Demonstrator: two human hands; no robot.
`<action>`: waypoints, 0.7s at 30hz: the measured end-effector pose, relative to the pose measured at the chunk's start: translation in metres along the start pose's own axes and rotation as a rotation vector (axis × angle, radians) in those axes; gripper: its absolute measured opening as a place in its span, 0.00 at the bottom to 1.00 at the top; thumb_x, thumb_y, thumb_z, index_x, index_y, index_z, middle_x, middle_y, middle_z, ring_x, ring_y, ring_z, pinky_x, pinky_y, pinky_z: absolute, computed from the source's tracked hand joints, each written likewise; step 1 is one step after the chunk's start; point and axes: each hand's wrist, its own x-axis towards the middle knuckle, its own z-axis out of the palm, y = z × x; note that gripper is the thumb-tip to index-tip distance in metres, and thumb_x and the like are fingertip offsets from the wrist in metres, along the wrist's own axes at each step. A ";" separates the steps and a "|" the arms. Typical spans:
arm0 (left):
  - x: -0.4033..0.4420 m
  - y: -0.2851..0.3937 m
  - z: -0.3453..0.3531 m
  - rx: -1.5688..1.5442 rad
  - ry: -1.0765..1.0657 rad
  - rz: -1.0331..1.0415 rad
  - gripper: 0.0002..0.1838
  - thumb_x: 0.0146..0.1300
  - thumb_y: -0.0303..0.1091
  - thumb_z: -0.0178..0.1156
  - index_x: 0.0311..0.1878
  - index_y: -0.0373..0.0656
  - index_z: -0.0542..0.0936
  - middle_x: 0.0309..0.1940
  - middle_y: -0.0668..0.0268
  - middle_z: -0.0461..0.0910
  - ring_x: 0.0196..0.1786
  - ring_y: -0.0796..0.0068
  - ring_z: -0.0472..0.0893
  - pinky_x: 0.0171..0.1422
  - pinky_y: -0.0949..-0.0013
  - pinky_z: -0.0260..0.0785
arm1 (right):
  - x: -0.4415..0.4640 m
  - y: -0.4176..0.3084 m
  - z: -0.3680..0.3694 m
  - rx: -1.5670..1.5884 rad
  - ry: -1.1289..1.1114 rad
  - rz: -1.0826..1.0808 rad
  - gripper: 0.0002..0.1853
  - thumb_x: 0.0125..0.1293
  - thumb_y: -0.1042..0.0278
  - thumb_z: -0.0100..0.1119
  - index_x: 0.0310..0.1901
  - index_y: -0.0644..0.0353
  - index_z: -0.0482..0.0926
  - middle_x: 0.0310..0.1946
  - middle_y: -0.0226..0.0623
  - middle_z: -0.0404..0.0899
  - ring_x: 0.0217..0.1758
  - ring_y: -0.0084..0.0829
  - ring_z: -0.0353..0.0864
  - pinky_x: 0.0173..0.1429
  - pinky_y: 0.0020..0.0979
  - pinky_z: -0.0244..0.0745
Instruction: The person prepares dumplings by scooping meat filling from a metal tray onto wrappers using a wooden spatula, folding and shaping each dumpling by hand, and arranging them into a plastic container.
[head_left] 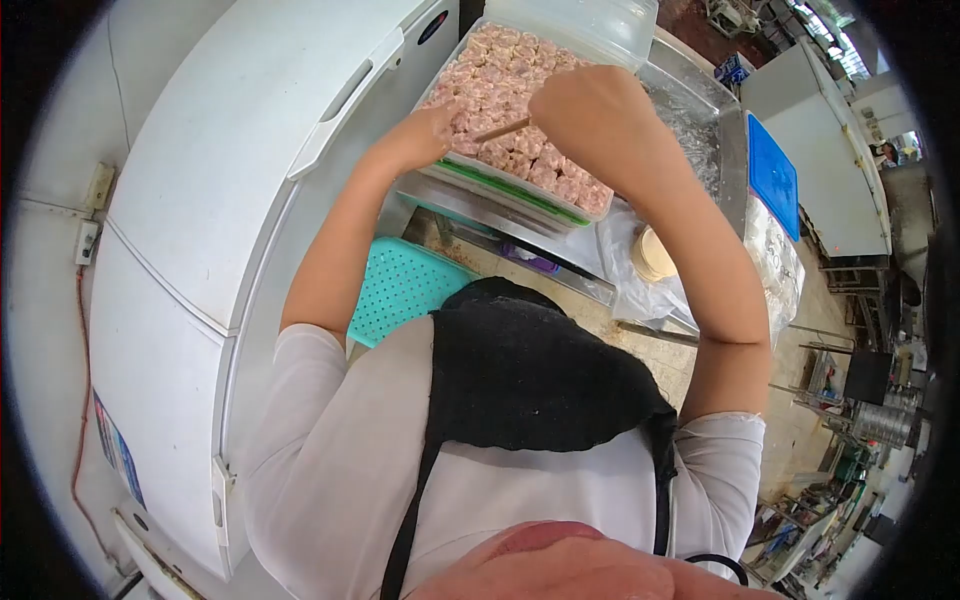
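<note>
A clear plastic container point(470, 170) with a green edge is filled with rows of pinkish meat dumplings point(500, 75). My right hand point(590, 105) is closed around a thin wooden stick point(502, 130), whose tip points left over the dumplings. At the container's left side, my left hand point(425, 135) reaches in with its fingers bent among the dumplings. Whatever lies between those fingertips blends with the meat and cannot be made out. Below my right forearm, a stack of round pale wrappers point(653, 254) sits in a plastic bag point(625, 265).
A white freezer point(230, 130) stands close on my left. The container rests on a metal table point(560, 240), beside a metal basin point(695, 100). A blue lid point(772, 175) is at the right; a turquoise perforated basket point(405, 285) sits lower down. Racks and kitchenware fill the far right.
</note>
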 end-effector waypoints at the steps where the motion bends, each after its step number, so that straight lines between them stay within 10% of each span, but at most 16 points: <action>1: 0.000 0.001 0.000 -0.014 -0.009 0.011 0.34 0.58 0.28 0.51 0.71 0.42 0.62 0.63 0.44 0.69 0.66 0.48 0.69 0.72 0.57 0.59 | -0.003 0.002 0.002 -0.001 0.002 0.000 0.04 0.52 0.74 0.58 0.23 0.57 0.82 0.23 0.37 0.81 0.29 0.37 0.84 0.31 0.35 0.78; 9: 0.000 -0.004 -0.001 -0.078 -0.071 -0.084 0.32 0.61 0.27 0.48 0.72 0.48 0.62 0.68 0.53 0.66 0.72 0.54 0.62 0.75 0.62 0.54 | -0.038 -0.008 0.048 0.267 -0.098 0.123 0.12 0.61 0.70 0.54 0.46 0.56 0.81 0.31 0.42 0.77 0.42 0.39 0.81 0.42 0.39 0.76; 18: -0.016 0.037 -0.047 0.008 -0.184 -0.227 0.32 0.62 0.33 0.56 0.71 0.49 0.63 0.58 0.56 0.76 0.61 0.51 0.72 0.67 0.56 0.63 | -0.109 0.011 0.052 0.639 0.052 0.540 0.12 0.66 0.65 0.56 0.49 0.55 0.82 0.32 0.44 0.78 0.37 0.46 0.80 0.40 0.42 0.73; 21: -0.018 0.027 -0.061 0.316 0.129 -0.160 0.36 0.58 0.34 0.64 0.70 0.51 0.64 0.54 0.58 0.78 0.55 0.52 0.74 0.62 0.55 0.66 | -0.136 0.010 0.061 0.730 0.092 0.666 0.13 0.67 0.65 0.56 0.50 0.56 0.81 0.31 0.45 0.78 0.36 0.46 0.79 0.39 0.41 0.72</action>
